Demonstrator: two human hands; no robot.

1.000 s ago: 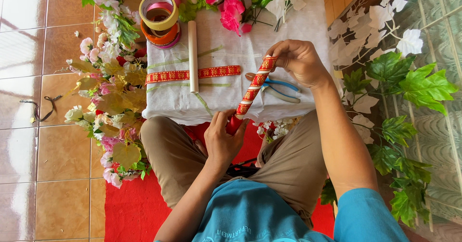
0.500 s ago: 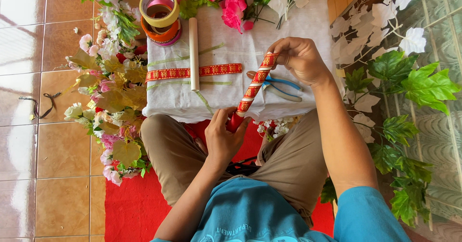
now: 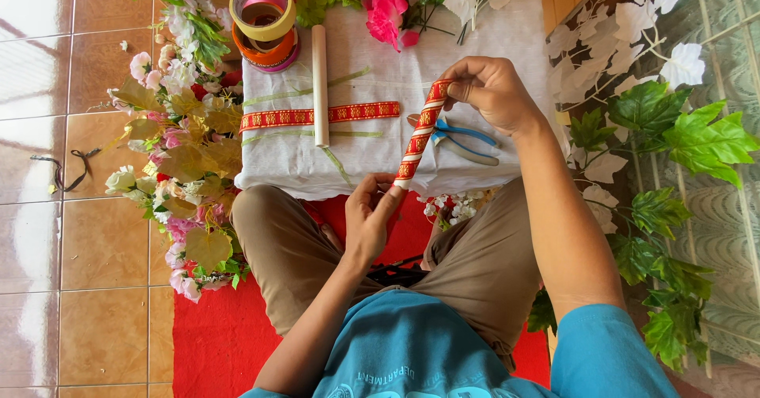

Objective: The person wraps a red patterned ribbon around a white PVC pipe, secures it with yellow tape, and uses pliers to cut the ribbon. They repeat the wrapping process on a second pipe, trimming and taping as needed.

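Here, a stick wrapped in red-and-gold ribbon (image 3: pixel 417 135) is held slantwise above the near edge of the white-clothed surface (image 3: pixel 507 26), which serves as landmark. The right hand (image 3: pixel 492 93) pinches the stick's upper end over the cloth; the left hand (image 3: pixel 370 214) pinches the lower end, just off the cloth's near edge, above the person's lap. Both hands are closed on it, fingers pressed around the ribbon.

On the cloth lie a flat strip of the same ribbon (image 3: pixel 321 116), a bare pale rod (image 3: pixel 320 85) crossing it, blue-handled pliers (image 3: pixel 463 137) beneath the right hand, and stacked tape rolls (image 3: pixel 264 14) at the far left corner. Pink artificial flowers (image 3: pixel 385 10) crowd the far edge; a mixed bunch of blooms (image 3: pixel 184 137) lies off the left side.

Risk, as a judgement: should either pinch slacken, the ribbon turns could loosen and spring open, since nothing visible fixes their ends.

Hidden: the ribbon's free end is covered by the fingers, so whether it is glued or taped cannot be told. The pliers' jaws are partly masked, and the flowers at the far edge are cut off.
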